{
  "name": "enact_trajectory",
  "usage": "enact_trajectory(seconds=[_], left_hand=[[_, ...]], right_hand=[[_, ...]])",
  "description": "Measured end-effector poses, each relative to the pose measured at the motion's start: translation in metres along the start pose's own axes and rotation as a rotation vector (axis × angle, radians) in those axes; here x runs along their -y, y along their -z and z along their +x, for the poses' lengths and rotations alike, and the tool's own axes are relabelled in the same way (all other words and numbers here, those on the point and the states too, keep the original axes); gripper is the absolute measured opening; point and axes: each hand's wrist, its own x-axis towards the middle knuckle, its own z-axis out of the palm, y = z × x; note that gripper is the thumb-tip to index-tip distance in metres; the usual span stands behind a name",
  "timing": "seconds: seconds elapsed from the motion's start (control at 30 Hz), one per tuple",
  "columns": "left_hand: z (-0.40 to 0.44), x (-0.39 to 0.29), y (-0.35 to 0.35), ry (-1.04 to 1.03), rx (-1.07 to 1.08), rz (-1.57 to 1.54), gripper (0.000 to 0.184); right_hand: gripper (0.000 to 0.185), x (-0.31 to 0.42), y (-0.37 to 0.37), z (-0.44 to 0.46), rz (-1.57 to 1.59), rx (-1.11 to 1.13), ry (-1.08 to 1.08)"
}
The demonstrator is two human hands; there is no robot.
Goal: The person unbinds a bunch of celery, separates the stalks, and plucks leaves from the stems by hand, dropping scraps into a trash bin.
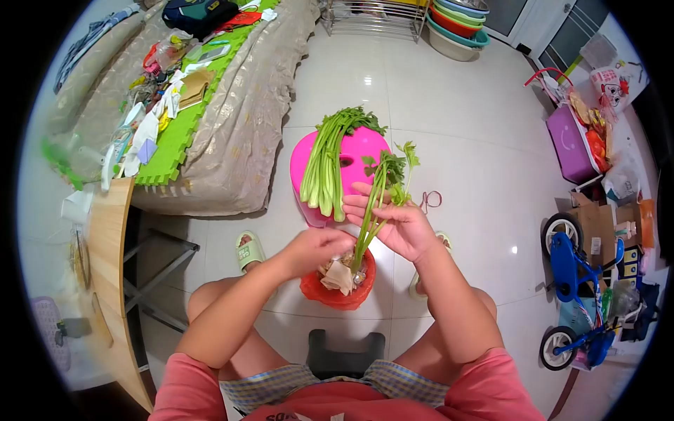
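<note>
Celery stalks with leaves point(378, 200) stand tilted in my right hand point(394, 223), whose fingers curl loosely around them; their lower ends are over a red-lined bin point(332, 298). My left hand point(321, 249) is closed beside the lower stalks, above the bin; anything between its fingertips is too small to make out. Crumpled paper and scraps point(339, 276) lie in the bin. Beyond my hands, a larger bunch of celery point(326, 167) rests on a pink stool point(365, 144), leaves pointing away from me.
A covered couch point(235, 126) with a green mat and clutter is at the left, above a wooden table point(105, 281). Stacked basins point(456, 35) stand at the back. On the right are a blue child's bike point(565, 266) and a purple box point(570, 145).
</note>
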Motion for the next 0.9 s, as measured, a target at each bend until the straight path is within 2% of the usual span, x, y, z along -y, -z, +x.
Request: enact_trajectory(seconds=[0.07,0.1,0.17,0.2,0.27,0.3,0.37,0.4,0.5,0.53,0.63,0.77,0.83,0.9], left_hand=[[-0.015,-0.030,-0.015,-0.298,-0.057,0.429,0.026],[-0.014,-0.027,-0.018,-0.297,-0.059,0.429,0.026],[-0.009,-0.013,-0.023,-0.144,-0.043,0.028,0.019],[-0.006,-0.008,-0.023,-0.146,-0.056,-0.074,0.013],[-0.003,-0.001,-0.020,-0.181,-0.055,-0.067,0.013],[-0.002,-0.002,-0.018,-0.220,-0.062,-0.056,0.012],[0.003,-0.007,-0.006,-0.194,-0.081,-0.134,0.012],[0.007,-0.009,0.002,-0.166,-0.089,-0.202,0.012],[0.016,-0.011,0.020,-0.049,-0.045,-0.250,0.016],[0.017,-0.015,0.024,-0.077,-0.065,-0.361,0.020],[0.021,-0.026,0.039,-0.171,-0.141,-0.337,0.025],[0.023,-0.026,0.043,-0.199,-0.182,-0.298,0.023],[0.026,-0.018,0.038,-0.209,-0.198,-0.297,0.022],[0.025,-0.016,0.035,-0.219,-0.212,-0.292,0.022]], right_hand=[[0.052,-0.007,-0.007,0.001,-0.028,0.003,0.026],[0.055,-0.011,-0.009,0.001,-0.059,-0.001,0.051],[0.057,-0.017,-0.013,0.001,-0.074,0.006,0.041],[0.059,-0.020,-0.017,0.001,-0.168,-0.011,0.043],[0.062,-0.024,-0.010,0.001,-0.388,-0.014,0.010],[0.062,-0.022,-0.009,0.001,-0.393,-0.017,0.001],[0.062,-0.021,-0.010,0.004,-0.563,-0.017,-0.035],[0.052,-0.022,-0.008,0.009,-0.546,-0.037,-0.061],[0.044,-0.023,-0.012,0.016,-0.660,-0.127,-0.072],[0.044,-0.025,-0.014,0.017,-0.656,-0.126,-0.085],[0.034,-0.031,-0.016,0.025,-0.814,-0.076,-0.165],[0.023,-0.036,-0.013,0.032,-0.867,-0.124,-0.151],[0.023,-0.035,-0.009,0.036,-0.766,-0.196,0.015],[0.023,-0.027,-0.013,0.037,-0.779,-0.239,0.068]])
